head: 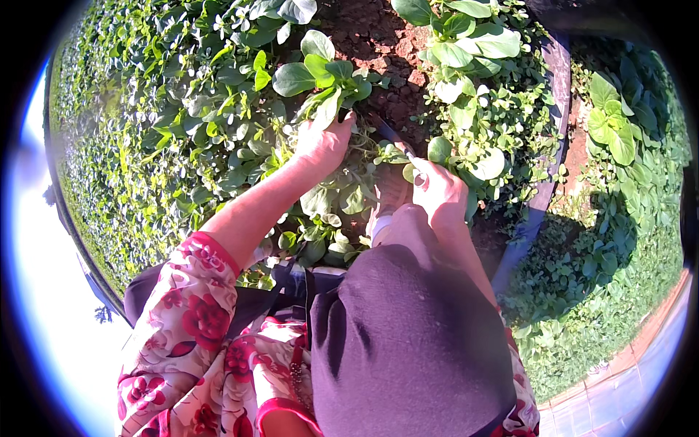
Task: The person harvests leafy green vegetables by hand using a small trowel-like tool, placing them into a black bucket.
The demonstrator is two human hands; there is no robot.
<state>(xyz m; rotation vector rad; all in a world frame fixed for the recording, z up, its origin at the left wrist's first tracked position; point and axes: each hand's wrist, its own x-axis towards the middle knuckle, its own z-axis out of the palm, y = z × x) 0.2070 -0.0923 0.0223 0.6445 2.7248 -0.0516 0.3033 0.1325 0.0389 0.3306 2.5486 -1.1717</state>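
My left hand (pixel 326 145) is closed around the low part of a broad-leaved green vegetable plant (pixel 295 79). Its leaves spread out above the knuckles, and the stem base is hidden by the fingers and foliage. To the right, my right hand (pixel 443 191) grips what looks like a small knife (pixel 389 133). The dark, narrow blade points up and left toward the plant, apart from my left hand. Limp, pale leaves and stems (pixel 355 196) lie below my left hand, near my foot (pixel 392 191).
Reddish, clumpy soil (pixel 382 41) shows beyond the hands. More leafy greens (pixel 486 46) grow at the right, beside a pale curved strip (pixel 557 93). Dense low plants (pixel 147 109) cover the left. My dark-clothed knee (pixel 404 284) rises close to my right forearm.
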